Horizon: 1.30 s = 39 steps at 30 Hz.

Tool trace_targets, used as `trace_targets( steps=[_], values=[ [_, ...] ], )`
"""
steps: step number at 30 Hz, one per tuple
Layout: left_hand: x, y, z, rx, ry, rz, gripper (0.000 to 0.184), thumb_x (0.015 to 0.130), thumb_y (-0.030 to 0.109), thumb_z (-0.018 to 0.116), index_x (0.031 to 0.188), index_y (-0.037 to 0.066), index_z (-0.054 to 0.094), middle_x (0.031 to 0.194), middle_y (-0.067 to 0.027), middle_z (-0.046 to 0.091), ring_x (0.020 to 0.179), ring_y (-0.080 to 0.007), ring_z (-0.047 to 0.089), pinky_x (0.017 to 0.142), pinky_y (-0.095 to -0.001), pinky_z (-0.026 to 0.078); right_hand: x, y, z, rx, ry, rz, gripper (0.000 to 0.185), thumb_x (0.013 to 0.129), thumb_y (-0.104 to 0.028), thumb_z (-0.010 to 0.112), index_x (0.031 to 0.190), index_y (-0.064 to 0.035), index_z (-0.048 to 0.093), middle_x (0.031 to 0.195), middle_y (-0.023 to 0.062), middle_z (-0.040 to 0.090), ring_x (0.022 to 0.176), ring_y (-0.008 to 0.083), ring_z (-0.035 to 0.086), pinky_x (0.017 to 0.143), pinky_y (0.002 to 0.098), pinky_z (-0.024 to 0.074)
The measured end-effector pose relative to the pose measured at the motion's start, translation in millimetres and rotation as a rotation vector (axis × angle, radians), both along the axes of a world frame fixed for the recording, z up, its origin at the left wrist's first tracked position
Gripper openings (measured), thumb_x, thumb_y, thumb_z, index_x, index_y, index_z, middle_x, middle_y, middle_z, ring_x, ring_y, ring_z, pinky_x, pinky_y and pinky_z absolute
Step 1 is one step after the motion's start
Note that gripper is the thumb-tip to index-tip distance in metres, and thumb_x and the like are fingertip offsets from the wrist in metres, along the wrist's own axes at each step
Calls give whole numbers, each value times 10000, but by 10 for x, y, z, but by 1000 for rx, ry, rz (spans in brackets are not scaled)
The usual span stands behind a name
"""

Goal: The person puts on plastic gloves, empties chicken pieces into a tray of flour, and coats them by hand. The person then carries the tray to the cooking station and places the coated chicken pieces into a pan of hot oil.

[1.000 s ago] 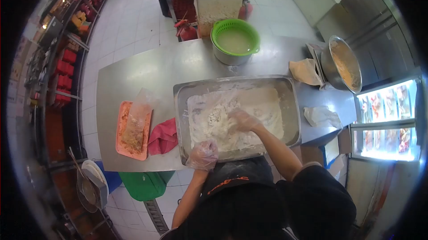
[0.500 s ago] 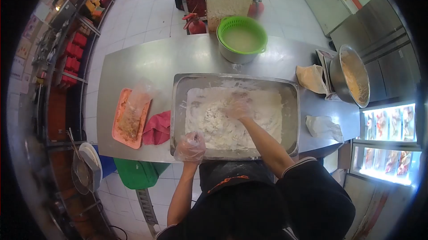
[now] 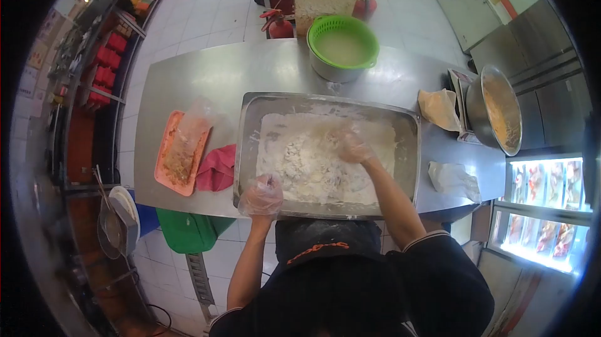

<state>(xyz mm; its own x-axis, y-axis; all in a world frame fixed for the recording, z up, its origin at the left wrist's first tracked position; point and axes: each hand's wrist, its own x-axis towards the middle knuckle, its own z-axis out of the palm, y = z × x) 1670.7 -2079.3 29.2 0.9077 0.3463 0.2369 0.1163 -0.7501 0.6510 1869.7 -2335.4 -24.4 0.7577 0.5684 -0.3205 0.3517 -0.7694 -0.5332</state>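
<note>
A wide metal tray on the table holds white flour, lumpy left of the middle and smoother around it. My left hand, in a clear plastic glove, is closed at the near left corner of the tray and appears to grip its rim. Over the right part of the flour is my right hand, also in a clear glove. Its fingers point away from me and are smeared by motion, with pieces beneath them too blurred to make out.
Left of the tray lie a pink cloth and an orange tray with a plastic bag. Behind stands a pot with a green strainer. A metal bowl and a crumpled white bag are on the right.
My right hand has moved to the right across the flour. My left hand stays at the tray's near left corner. The whole view has shifted slightly.
</note>
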Motion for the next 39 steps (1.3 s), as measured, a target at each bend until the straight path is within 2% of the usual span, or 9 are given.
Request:
trace_targets(
  steps=[8, 11, 13, 17, 19, 29, 32, 34, 39],
  values=[
    [-40, 23, -57, 32, 115, -2, 83, 852, 191, 656, 865, 109, 641, 785, -113, 636, 743, -333, 631, 655, -438, 475, -171, -21, -22, 99, -109, 302, 1024, 604, -490, 851, 1473, -144, 434, 1532, 242, 367, 1415, 405, 346, 1195, 535, 226],
    [-24, 31, -113, 26, 137, -18, 99, 852, 214, 661, 862, 117, 642, 780, -111, 638, 739, -335, 635, 643, -438, 476, -237, 103, 3, -173, 179, 343, 894, 649, -387, 855, 1436, -163, 495, 1552, 219, 344, 1456, 413, 268, 1182, 458, 306],
    [-31, 38, -110, 31, 98, -46, 108, 857, 228, 661, 859, 121, 642, 780, -111, 641, 736, -335, 638, 636, -439, 478, -106, 0, -576, -85, 13, 452, 729, 729, -280, 802, 1390, -142, 527, 1512, 167, 432, 1405, 371, 381, 1174, 513, 286],
    [-10, 19, -92, 118, 84, 28, 109, 867, 235, 653, 866, 127, 646, 778, -118, 641, 719, -330, 642, 622, -445, 484, -31, -233, -116, 78, 116, 289, 508, 738, -125, 735, 1234, -123, 629, 1385, 142, 568, 1345, 341, 466, 1109, 478, 391],
    [-67, -8, -95, 101, 100, 67, 104, 871, 234, 649, 869, 130, 647, 771, -119, 640, 716, -329, 641, 620, -445, 486, -174, -247, -108, 50, -160, 123, 376, 722, -103, 724, 1095, -108, 675, 1210, 143, 658, 1261, 325, 531, 1047, 432, 456],
    [15, 24, 135, 69, 170, 6, 152, 870, 262, 655, 895, 115, 681, 793, -143, 680, 739, -356, 666, 657, -460, 507, -227, -291, 114, 209, -92, 200, 324, 735, -128, 743, 1051, -81, 692, 1059, 167, 668, 1144, 330, 588, 974, 419, 481],
    [-19, -25, 123, 87, 167, 42, 161, 875, 269, 643, 883, 112, 683, 788, -151, 675, 735, -368, 661, 647, -471, 504, -151, -343, 67, 309, -332, -276, 380, 765, -210, 735, 1110, -62, 678, 1105, 179, 653, 1151, 338, 584, 991, 410, 468],
    [8, 1, 151, 134, 123, 43, 171, 880, 277, 636, 884, 113, 682, 783, -156, 673, 729, -373, 658, 640, -474, 502, -6, -317, 383, 62, 56, -491, 649, 751, -370, 784, 1292, -67, 593, 1248, 221, 600, 1174, 388, 556, 991, 470, 460],
    [56, -32, 135, 89, 110, 27, 136, 876, 208, 642, 807, 93, 622, 700, -150, 613, 642, -360, 611, 575, -463, 449, 18, -195, -664, -236, -183, -450, 542, 779, -333, 745, 1231, -64, 612, 1253, 202, 598, 1208, 360, 536, 1001, 473, 451]
  ],
)
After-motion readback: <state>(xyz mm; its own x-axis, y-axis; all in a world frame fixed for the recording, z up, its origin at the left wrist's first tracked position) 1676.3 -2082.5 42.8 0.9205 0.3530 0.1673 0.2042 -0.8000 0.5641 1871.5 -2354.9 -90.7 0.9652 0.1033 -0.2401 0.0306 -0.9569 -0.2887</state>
